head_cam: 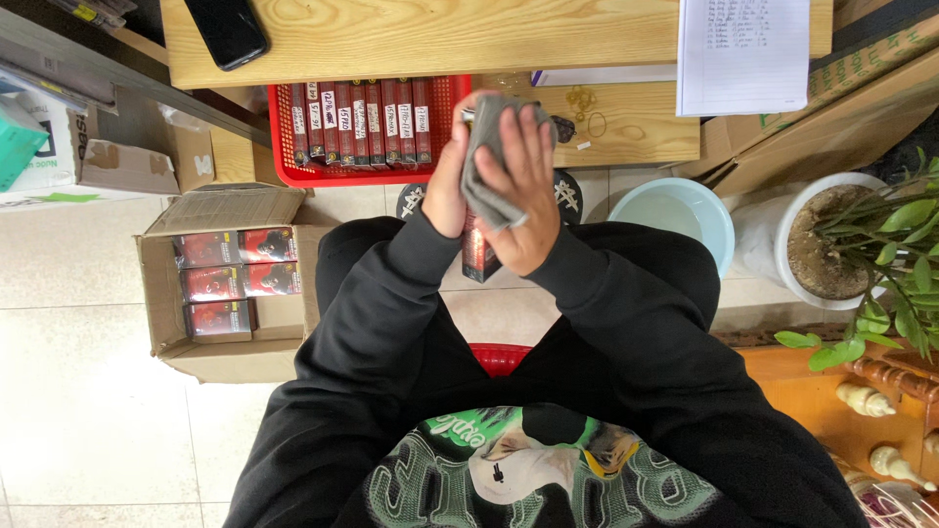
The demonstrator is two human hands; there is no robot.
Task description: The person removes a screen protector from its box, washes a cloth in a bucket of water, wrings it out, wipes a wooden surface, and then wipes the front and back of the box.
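Right hand [518, 186] wipes red box [479, 256] with cloth [487, 156].

Pale glossy floor tiles [88, 411] reflected soft light. A light pine wooden desk [411, 34] ran along the top, its lower shelf [646, 127] beneath. An orange-brown carved wooden cabinet [831, 391] stood at the right edge.

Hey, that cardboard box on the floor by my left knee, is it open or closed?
Open. The cardboard box has its flaps folded outward, and rows of red packages inside show from above.
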